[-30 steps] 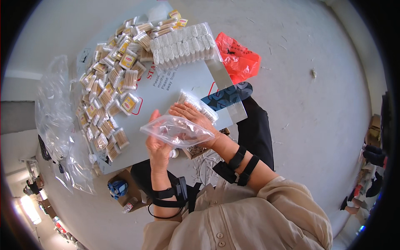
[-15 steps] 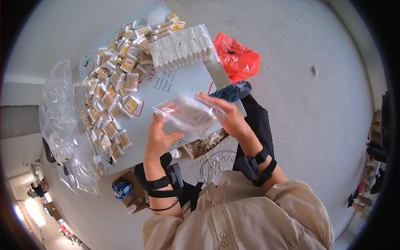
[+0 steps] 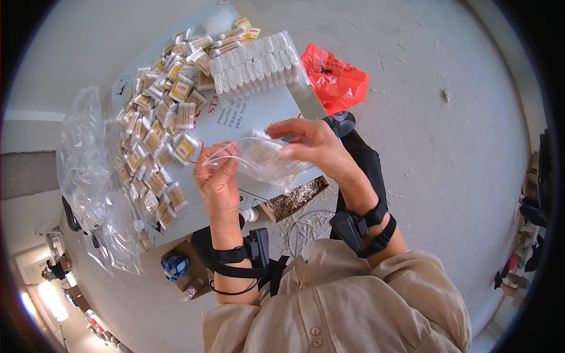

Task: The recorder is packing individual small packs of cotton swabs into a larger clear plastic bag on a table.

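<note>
My left hand (image 3: 219,179) and my right hand (image 3: 315,147) both hold a small clear plastic bag (image 3: 259,160) with cotton swabs inside, above a white board (image 3: 259,112). The left hand pinches the bag's left end, while the right hand's fingers grip its upper right part. Behind the bag a row of white swab bundles (image 3: 256,62) lies on the board. A heap of several small packed swab bags (image 3: 159,126) covers the board's left side.
A red plastic bag (image 3: 332,79) lies on the grey floor at the upper right. Crumpled clear plastic bags (image 3: 88,176) sit at the left. A box of loose swabs (image 3: 297,200) stands below the board. A small blue object (image 3: 175,266) rests on cardboard near my left forearm.
Both hands have lifted the clear bag from low by the board's edge and spread it between them; the right hand has moved up and right.
</note>
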A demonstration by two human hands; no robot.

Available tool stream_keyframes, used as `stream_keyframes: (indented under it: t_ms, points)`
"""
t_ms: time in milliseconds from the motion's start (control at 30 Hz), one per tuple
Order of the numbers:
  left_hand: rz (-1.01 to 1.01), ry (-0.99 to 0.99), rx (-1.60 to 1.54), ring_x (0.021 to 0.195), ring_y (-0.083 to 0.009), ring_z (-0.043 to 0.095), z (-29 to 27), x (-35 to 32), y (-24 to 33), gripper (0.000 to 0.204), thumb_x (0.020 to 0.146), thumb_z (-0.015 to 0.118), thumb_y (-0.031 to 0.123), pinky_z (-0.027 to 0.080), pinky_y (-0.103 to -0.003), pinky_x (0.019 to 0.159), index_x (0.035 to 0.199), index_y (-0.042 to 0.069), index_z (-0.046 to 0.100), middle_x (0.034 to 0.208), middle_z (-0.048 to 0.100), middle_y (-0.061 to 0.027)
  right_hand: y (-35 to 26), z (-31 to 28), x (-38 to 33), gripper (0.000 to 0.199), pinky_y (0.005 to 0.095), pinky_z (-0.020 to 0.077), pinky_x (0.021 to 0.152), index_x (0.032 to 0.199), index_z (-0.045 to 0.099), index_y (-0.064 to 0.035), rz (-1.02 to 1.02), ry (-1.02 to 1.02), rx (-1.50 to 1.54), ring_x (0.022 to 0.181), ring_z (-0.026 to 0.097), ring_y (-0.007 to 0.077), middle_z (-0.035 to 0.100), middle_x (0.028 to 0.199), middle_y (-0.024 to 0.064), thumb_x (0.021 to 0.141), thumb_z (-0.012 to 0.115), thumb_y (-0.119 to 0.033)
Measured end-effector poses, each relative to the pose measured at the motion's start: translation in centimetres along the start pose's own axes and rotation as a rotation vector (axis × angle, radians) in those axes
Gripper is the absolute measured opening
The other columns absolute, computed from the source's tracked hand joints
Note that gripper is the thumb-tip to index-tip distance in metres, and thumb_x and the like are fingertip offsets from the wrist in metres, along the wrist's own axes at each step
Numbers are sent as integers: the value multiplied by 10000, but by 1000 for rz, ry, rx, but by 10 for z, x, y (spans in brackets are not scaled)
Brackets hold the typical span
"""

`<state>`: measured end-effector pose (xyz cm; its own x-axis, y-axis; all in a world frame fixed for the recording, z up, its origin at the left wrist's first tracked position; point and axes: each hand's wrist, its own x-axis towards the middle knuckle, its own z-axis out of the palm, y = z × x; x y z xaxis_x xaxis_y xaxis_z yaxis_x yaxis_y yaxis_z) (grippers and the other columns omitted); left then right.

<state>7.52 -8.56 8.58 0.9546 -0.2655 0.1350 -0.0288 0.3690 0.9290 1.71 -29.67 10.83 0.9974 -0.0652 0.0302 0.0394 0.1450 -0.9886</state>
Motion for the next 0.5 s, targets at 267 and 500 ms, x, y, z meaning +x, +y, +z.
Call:
stream_keyframes:
  t_ms: [267,500]
  points:
    - [532,88,619,969,-251,581,31,-5,81,246,747,584,-59,439,-366,920,983,-4,628,1002,642,-113,-51,37,-6,130,344,439,525,765,529,27,-189,54,-552,533,549,289,539,601,154,766,655,-5]
    - [-254,-852,1201,927,-419,595,56,9,95,240,778,544,-7,483,-404,786,1013,-29,586,936,637,-223,-48,60,-25,146,425,465,490,797,464,-18,-438,184,-731,592,585,355,530,692,125,777,602,-61]
